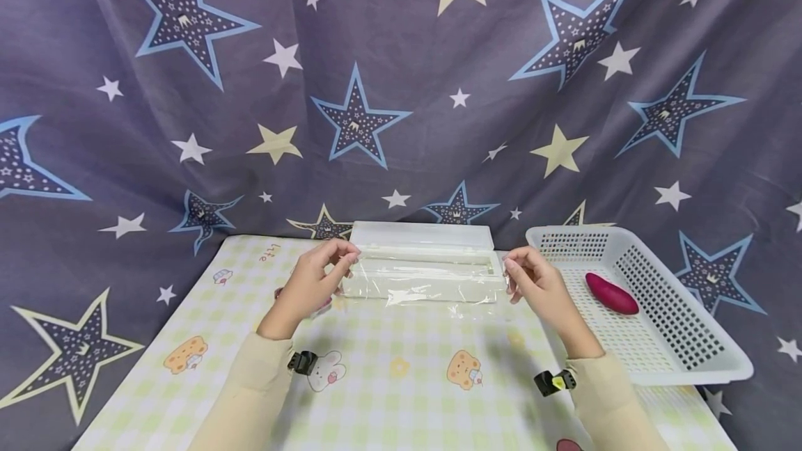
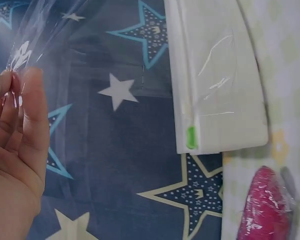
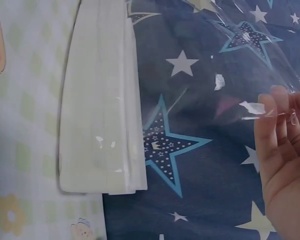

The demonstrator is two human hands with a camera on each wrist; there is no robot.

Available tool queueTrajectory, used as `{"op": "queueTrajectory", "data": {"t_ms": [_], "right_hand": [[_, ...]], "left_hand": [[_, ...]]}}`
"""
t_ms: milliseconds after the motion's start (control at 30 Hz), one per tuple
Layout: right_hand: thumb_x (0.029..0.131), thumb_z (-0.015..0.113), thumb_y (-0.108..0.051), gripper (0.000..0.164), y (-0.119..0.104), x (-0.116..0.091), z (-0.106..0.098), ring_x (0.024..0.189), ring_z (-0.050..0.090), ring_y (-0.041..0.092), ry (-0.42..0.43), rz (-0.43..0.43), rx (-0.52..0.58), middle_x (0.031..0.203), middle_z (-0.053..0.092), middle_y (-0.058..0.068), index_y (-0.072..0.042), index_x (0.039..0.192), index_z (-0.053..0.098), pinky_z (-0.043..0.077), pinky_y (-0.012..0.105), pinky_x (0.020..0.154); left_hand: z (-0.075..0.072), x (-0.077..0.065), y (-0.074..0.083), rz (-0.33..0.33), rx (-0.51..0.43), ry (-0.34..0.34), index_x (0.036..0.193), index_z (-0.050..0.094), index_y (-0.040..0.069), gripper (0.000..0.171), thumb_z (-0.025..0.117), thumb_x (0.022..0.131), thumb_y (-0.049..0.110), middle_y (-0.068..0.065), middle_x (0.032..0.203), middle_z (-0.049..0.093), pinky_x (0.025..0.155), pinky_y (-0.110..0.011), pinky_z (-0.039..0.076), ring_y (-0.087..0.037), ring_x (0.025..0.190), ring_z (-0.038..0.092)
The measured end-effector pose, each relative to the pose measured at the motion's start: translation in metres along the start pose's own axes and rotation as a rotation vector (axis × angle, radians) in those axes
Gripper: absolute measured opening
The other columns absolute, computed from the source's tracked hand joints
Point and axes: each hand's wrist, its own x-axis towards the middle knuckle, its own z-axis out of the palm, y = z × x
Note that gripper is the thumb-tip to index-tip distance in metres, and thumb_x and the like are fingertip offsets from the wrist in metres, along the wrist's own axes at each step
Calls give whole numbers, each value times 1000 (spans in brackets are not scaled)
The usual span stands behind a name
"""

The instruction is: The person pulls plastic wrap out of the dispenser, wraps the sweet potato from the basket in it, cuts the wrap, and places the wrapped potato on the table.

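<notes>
A sheet of clear cling film (image 1: pixel 404 296) is stretched between both hands in front of the white cling film dispenser (image 1: pixel 421 236), whose lid stands up at the back. My left hand (image 1: pixel 315 282) pinches the film's left edge between thumb and fingers. At the other side my right hand (image 1: pixel 544 292) pinches the right edge the same way. In the left wrist view the gathered film (image 2: pixel 23 54) rises from the fingertips. A green piece (image 2: pixel 191 137) shows at the dispenser's end. Beside it lies a purplish-red, sweet-potato-like item wrapped in film (image 2: pixel 264 210), mostly hidden behind the left hand in the head view.
On the right, a white perforated basket (image 1: pixel 679 312) holds an elongated purplish-red sweet potato (image 1: pixel 612 294). A checked cloth with cartoon prints (image 1: pixel 401 402) covers the table. Close behind hangs a dark curtain with stars (image 1: pixel 407 26). Part of a reddish shape (image 1: pixel 569 445) shows at the bottom edge.
</notes>
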Motion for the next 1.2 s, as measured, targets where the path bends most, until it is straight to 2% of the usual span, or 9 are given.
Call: {"op": "queueTrajectory", "data": {"t_ms": [167, 400, 467, 633, 767, 933, 1200], "right_hand": [[103, 53, -1, 10, 4, -4, 0, 60, 58, 23, -12, 40, 3, 79, 57, 22, 6, 108, 58, 55, 36, 48], [102, 57, -4, 10, 12, -12, -1, 72, 65, 21, -65, 125, -4, 86, 64, 7, 5, 103, 61, 58, 31, 62], [102, 58, -5, 11, 14, -14, -1, 76, 66, 21, -78, 140, -18, 90, 65, 9, 5, 102, 63, 57, 30, 65], [102, 57, -7, 12, 18, -16, -3, 88, 67, 16, -92, 140, -43, 102, 67, 20, 2, 103, 64, 56, 28, 73], [102, 58, -7, 11, 17, -18, -4, 94, 65, 14, -87, 125, -59, 111, 69, 17, 0, 102, 67, 53, 24, 78], [100, 60, -5, 10, 17, -19, -6, 90, 66, 15, -106, 139, -39, 102, 69, 17, 1, 101, 68, 54, 24, 78], [98, 63, -4, 10, 24, -28, -9, 84, 68, 17, -223, 187, 23, 92, 68, 15, 6, 100, 66, 57, 28, 79]], "left_hand": [[1, -5, -7, -32, -10, -10, 108, 66, 19, 9, 59, 103, 22, 5, 87, 64, 48, -31, 56, -18, 68, 63], [5, -16, -18, -79, -40, -41, 110, 66, 19, 11, 60, 103, 24, 5, 89, 66, 54, -32, 57, -12, 71, 64], [6, -18, -21, -101, -51, -40, 110, 67, 19, 11, 60, 103, 24, 5, 90, 67, 56, -31, 57, -14, 73, 64], [7, -22, -25, -115, -59, -36, 109, 67, 19, 11, 60, 102, 24, 5, 91, 68, 60, -32, 58, -17, 75, 66], [7, -23, -26, -117, -52, -40, 108, 68, 20, 10, 62, 102, 25, 7, 91, 68, 61, -31, 58, -14, 75, 65], [6, -26, -25, -127, -41, -54, 106, 68, 22, 9, 63, 101, 27, 7, 91, 68, 61, -31, 57, -14, 76, 65], [6, -41, -29, -104, 37, -154, 99, 69, 25, 3, 66, 99, 25, 15, 91, 67, 71, -29, 53, -9, 85, 64]]}}
